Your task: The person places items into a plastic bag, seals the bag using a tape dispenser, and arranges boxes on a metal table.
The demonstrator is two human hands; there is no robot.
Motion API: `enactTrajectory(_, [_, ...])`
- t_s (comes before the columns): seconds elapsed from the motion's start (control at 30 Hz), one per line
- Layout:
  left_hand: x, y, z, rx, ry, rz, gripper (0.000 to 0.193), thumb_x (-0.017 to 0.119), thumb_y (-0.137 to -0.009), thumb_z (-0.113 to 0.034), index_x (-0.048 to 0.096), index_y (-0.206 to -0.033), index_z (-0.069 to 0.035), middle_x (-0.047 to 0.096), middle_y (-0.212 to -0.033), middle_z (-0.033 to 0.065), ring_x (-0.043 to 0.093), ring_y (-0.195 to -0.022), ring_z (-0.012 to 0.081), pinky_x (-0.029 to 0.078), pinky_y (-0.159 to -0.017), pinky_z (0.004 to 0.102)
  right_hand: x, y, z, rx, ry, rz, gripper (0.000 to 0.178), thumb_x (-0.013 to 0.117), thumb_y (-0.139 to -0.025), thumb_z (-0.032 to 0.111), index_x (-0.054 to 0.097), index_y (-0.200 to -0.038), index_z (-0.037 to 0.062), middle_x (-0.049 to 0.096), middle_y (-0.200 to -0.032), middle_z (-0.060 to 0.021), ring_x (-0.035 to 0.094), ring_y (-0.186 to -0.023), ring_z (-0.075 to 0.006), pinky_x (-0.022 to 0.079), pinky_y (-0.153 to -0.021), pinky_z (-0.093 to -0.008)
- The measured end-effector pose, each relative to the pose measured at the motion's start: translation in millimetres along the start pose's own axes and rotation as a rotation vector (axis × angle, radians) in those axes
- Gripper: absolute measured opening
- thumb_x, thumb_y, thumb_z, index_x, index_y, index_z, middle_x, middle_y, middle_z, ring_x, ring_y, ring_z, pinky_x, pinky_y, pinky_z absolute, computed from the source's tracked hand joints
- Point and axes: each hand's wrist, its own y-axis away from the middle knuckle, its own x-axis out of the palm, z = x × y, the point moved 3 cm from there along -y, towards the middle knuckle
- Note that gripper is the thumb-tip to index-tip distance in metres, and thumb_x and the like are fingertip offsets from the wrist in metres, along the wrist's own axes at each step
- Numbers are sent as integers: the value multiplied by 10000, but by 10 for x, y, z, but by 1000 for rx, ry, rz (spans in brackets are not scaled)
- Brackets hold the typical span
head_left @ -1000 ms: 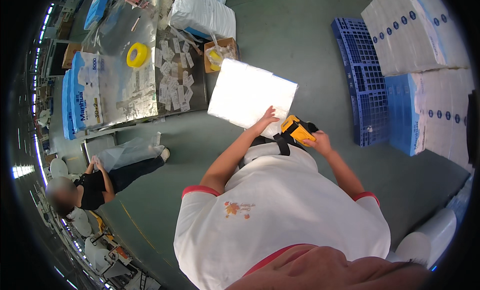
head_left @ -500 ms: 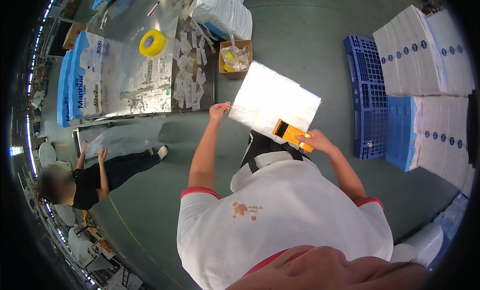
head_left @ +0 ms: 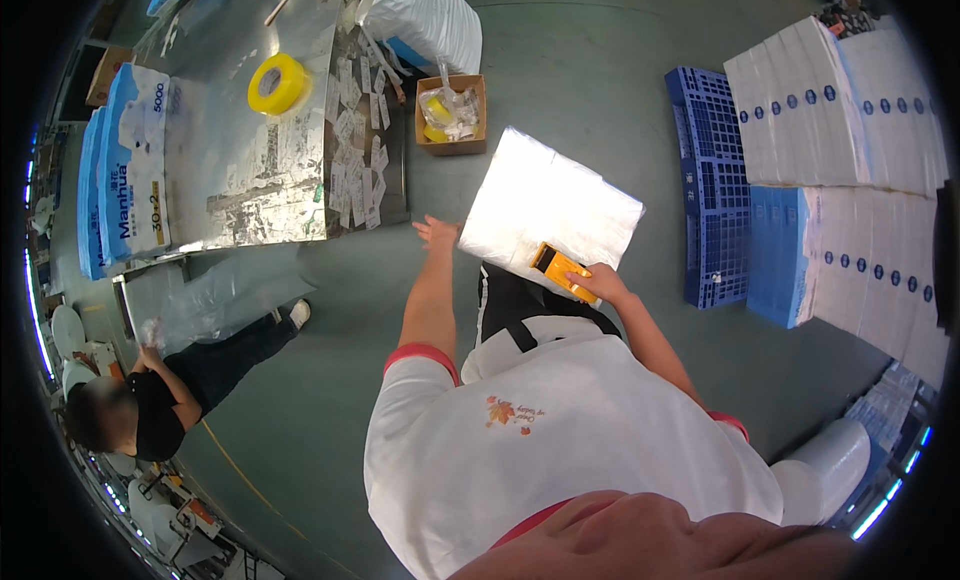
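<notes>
Right, nearest the camera: white shirt with red sleeve trim, lower centre of frame, both forearms reaching up from it.

Right hand (head_left: 598,280), centre frame: grip closed around an orange handheld device (head_left: 556,267), thumb on top. The device lies against the near edge of the white plastic-wrapped pack (head_left: 548,208), so that hand also seems to prop the pack from below.

Left hand (head_left: 437,230), left of centre: grip wide, fingers spread, holding nothing. It sits just beside the pack's left corner; can't tell whether fingertips touch the wrap.

Key relation: the pack lies up and to the right of the left hand, directly above the right hand. Its long axis runs upper left to lower right. The right hand is nearer, already under the pack; the left is at its edge only.

Behind the pack, on the floor: small cardboard box (head_left: 452,115) with clear bags and something yellow inside.

Upper left: metal worktop (head_left: 230,180), yellow tape roll (head_left: 277,83) on it, strip of small paper slips (head_left: 358,140) along its right edge. Blue-and-white packs (head_left: 125,160) stacked at its left side.

Right side: blue plastic pallet (head_left: 715,190), then stacks of white bundles (head_left: 850,170) well apart from the hands.

Lower left: another person (head_left: 160,390) crouched on the floor, handling clear plastic film (head_left: 215,300).
</notes>
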Motion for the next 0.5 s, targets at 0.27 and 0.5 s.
enactTrajectory(0.27, [31, 1114, -625, 619, -185, -224, 843, 421, -842, -525, 67, -1380, 18, 1, -1446, 219, 25, -1348, 317, 52, -1063, 497, -213, 100, 132, -61, -61, 130, 581, 565, -740, 583, 669, -754, 11, 617, -647, -151, 612, -638, -239, 467, -617, -321])
enactTrajectory(0.5, [154, 1205, -712, 560, -319, -259, 868, 396, -839, -562, 39, -1383, 13, -19, -1447, 215, 16, -1351, 308, 58, -1064, 495, -852, 840, -1422, -58, -102, 70, 544, 575, -748, 552, 675, -776, 19, 640, -641, -106, 640, -643, -202, 492, -600, -317])
